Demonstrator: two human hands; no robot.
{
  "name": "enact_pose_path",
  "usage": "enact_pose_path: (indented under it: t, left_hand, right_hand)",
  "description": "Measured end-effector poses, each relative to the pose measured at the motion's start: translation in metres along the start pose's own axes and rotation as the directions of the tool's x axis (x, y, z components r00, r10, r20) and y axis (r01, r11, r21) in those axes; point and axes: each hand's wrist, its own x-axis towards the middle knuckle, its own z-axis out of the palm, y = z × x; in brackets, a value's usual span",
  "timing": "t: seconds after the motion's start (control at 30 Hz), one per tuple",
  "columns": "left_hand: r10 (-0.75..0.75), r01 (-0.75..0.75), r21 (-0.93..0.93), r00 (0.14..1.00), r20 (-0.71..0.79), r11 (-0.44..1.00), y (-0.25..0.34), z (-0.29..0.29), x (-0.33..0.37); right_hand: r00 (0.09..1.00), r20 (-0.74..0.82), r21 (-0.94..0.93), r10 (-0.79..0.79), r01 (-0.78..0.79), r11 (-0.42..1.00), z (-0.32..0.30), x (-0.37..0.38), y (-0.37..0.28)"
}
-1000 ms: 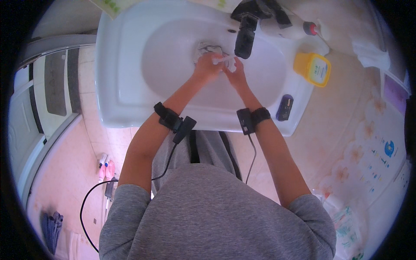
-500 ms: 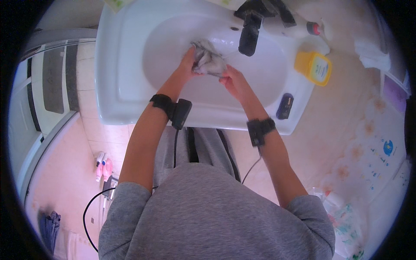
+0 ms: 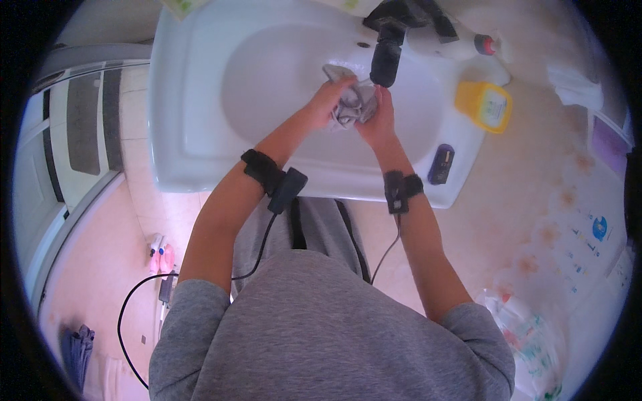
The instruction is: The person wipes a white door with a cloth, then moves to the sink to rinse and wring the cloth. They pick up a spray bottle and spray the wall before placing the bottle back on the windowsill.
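- Head view, far left: a grey mat [image 3: 83,120] lies on the floor beside a white frame, and lower down a dark blue cloth [image 3: 79,351] lies on the pale pink floor.
- Near the foot of the basin, two small pink bottles [image 3: 160,254] stand close together on the floor, with a black cable [image 3: 134,301] looping past them.
- The white sink [image 3: 180,140] fills the upper middle; its bowl shows nothing in it but the hands and what they grip.
- The left hand [image 3: 326,101] is curled closed around a crumpled grey cloth [image 3: 350,103], fingers wrapped over its left side; a black band with a small box sits on that forearm.
- The grey cloth is bunched between both hands, above the bowl and just under the black tap [image 3: 386,57].
- The right hand [image 3: 379,120] presses against the cloth's right side, fingers bent onto it, so both hands grip the same cloth; a black wrist strap sits on that arm too.
- On the sink's right rim lies a small dark oblong object [image 3: 441,164], apart from the hands.
- Farther right on the rim lies a yellow container [image 3: 485,107] with a pale label; what it holds cannot be told.
- Behind it lies a white bottle with a red cap [image 3: 468,47], tipped on its side.
- Lower right, a clear plastic bag [image 3: 525,334] with coloured contents rests on the floor.
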Motion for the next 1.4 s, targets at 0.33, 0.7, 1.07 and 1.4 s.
enact_pose_path:
  t: [0.33,0.7,1.07,1.4]
  left_hand:
    - [0.524,-0.144,0.877,0.841,-0.136,0.458,-0.002,0.011,-0.005]
    - [0.623,-0.038,0.84,0.689,-0.371,0.542,0.007,-0.052,-0.016]
    - [0.588,-0.337,0.928,0.723,0.362,-0.157,-0.008,-0.031,-0.025]
    - [0.335,-0.4,0.915,0.856,0.394,-0.055,0.006,-0.004,-0.018]
  right_hand:
    - [0.991,-0.073,-0.225,-0.116,0.097,0.969,-0.018,0.067,0.024]
    - [0.983,-0.077,-0.832,-0.168,0.03,0.554,-0.036,0.015,-0.022]
    - [0.956,-0.17,-0.882,-0.239,-0.039,0.47,0.005,-0.013,-0.029]
    - [0.971,-0.067,-0.993,0.231,-0.044,-0.107,-0.003,-0.032,-0.054]
